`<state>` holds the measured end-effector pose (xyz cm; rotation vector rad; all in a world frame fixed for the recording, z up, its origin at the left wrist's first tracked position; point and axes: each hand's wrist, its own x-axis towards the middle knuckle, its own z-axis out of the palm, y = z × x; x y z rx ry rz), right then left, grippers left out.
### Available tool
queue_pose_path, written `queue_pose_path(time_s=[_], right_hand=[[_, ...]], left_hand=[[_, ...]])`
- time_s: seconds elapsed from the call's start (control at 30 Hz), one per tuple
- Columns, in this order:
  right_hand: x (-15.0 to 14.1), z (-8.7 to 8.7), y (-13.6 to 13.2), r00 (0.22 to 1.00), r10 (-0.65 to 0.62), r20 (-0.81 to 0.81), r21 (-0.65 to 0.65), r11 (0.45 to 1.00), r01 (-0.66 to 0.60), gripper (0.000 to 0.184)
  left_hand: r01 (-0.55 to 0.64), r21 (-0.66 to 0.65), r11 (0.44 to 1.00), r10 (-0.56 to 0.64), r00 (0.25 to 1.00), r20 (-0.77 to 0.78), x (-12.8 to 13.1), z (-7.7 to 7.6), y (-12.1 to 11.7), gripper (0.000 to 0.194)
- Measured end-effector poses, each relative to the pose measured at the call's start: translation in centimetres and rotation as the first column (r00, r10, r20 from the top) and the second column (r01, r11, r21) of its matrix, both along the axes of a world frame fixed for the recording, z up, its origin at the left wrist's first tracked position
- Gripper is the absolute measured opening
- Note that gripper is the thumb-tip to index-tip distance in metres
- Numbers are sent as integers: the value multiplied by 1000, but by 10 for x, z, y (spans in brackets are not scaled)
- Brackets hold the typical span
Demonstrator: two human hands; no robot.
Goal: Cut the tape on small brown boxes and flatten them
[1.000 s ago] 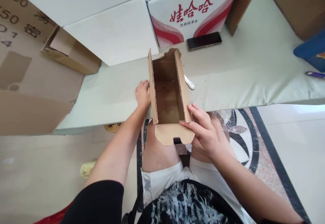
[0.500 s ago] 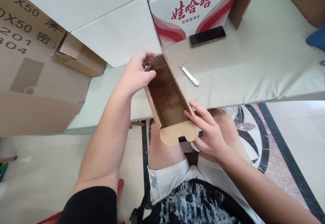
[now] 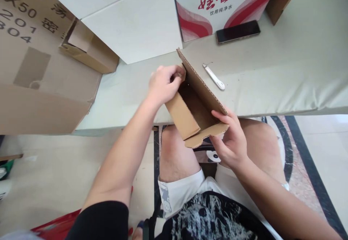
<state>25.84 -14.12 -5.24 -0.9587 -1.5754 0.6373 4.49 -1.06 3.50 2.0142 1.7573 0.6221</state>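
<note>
Between my hands is a small brown cardboard box (image 3: 182,116), its top open and its body tilted at the edge of the cloth-covered table. My left hand (image 3: 166,84) is closed on the far end, fingers curled over the flap there. At the near end, my right hand (image 3: 230,135) grips the corner, with the fingers on the right wall and the thumb by the notched flap (image 3: 202,135). Inside, the part of the box I can see holds nothing. A white knife-like tool (image 3: 214,77) lies on the cloth right of the box.
A black phone (image 3: 238,32) lies before a white carton with red lettering (image 3: 217,6). White boxes (image 3: 136,26) stand at the back. On the left are a large brown carton (image 3: 40,87) and a smaller open box (image 3: 92,49). The table's front edge (image 3: 285,113) runs above my knees.
My left hand has risen from the table beside the box to grip its far end. The box has turned and tipped to the left, its right wall now standing higher.
</note>
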Motion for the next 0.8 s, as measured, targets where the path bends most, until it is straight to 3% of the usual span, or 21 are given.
queue_pose_path(time_s=[0.13,0.23,0.33,0.47,0.6,0.8], right_hand=[[4,-3,3,997,-68,-23,-38,997,67,45],[8,-3,4,999,-14,-32,-30,999,13,43],[8,-2,5,999,-38,-18,-29,999,37,38],[-3,-1,7,990,-134,31,31,991,134,29],[-17,-1,8,979,-194,57,118,975,186,37],[-27,-7,6,982,-184,35,220,960,172,53]], left_hand=[[-20,123,992,24,999,-29,7,-18,3,17],[-34,227,973,-17,975,220,-5,-29,4,12],[-225,390,893,-21,845,535,-22,-39,1,11],[-361,472,804,-130,669,732,-34,-46,-8,21],[-374,438,818,-154,591,792,-33,-46,-12,24],[-334,389,859,-137,581,803,-33,-41,-10,23]])
